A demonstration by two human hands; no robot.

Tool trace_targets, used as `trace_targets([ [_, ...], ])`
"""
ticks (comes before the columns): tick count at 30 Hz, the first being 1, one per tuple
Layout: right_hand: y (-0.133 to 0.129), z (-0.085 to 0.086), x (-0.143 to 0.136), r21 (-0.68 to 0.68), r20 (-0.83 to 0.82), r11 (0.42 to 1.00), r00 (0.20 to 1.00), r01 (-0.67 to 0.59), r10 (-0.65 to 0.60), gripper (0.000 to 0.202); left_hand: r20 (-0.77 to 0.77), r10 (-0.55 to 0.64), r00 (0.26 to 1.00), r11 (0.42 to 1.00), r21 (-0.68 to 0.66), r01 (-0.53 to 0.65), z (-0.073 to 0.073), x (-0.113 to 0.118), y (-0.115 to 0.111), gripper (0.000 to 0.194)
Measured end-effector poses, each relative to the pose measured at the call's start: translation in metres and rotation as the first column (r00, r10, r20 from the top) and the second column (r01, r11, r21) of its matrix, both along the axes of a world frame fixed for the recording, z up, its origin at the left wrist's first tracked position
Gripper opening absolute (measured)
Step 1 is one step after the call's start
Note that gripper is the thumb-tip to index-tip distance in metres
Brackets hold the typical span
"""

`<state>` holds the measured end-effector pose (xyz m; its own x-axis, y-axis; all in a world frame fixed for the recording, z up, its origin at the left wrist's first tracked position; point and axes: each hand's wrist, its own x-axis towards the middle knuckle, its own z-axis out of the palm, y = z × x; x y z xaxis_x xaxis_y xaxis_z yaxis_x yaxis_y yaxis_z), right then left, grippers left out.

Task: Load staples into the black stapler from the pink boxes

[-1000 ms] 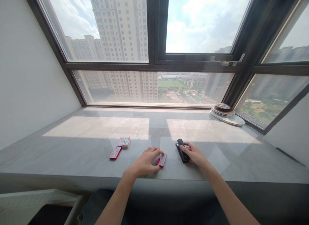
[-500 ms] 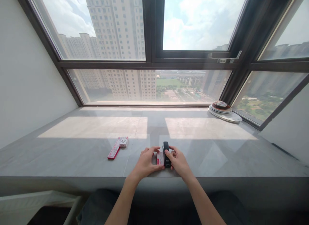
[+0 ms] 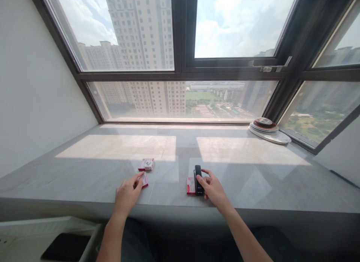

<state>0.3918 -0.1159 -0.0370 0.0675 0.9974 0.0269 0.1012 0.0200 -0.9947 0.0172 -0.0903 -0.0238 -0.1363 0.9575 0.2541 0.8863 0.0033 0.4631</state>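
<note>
With right hand [image 3: 214, 191], grips stapler [image 3: 198, 181] between thumb and fingers, just beside right-hand box [image 3: 191, 185], apparently for alignment. With left hand [image 3: 126, 194], pinches nearer left box [image 3: 145, 180] (on or off sill [image 3: 98, 181], cannot tell), likely for fingertip control.

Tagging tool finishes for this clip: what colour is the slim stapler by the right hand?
The slim elongated stapler is black, seen best in the current head view.
</note>
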Motion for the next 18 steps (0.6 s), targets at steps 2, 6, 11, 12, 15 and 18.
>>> trace_targets([
  [2,0.000,0.000,0.000,-0.003,-0.003,1.000,1.000,-0.005,0.005,0.065,-0.003,-0.134,0.991,0.991,-0.017,0.133,0.001,0.018,-0.008,0.042],
  [6,-0.002,0.004,-0.001,-0.011,-0.027,1.000,1.000,-0.006,0.006,0.065,0.002,-0.378,0.926,0.926,-0.006,0.378,0.009,0.058,-0.016,0.057],
  [11,-0.004,0.009,-0.002,-0.009,-0.062,1.000,0.998,-0.010,0.009,0.065,0.080,-0.533,0.843,0.846,0.090,0.526,0.017,0.096,-0.008,0.056],
  [12,-0.004,0.009,-0.001,-0.008,-0.065,1.000,0.998,-0.009,0.009,0.065,0.122,-0.551,0.826,0.834,0.107,0.541,0.019,0.104,-0.006,0.056],
  [15,-0.001,0.007,-0.001,-0.006,-0.065,1.000,0.998,-0.015,0.015,0.066,0.214,-0.595,0.774,0.803,0.165,0.572,0.024,0.131,0.001,0.065],
  [18,0.001,0.003,0.001,-0.010,-0.043,1.000,0.999,-0.029,0.029,0.064,0.211,-0.694,0.689,0.719,0.154,0.677,0.025,0.160,0.004,0.070],
])
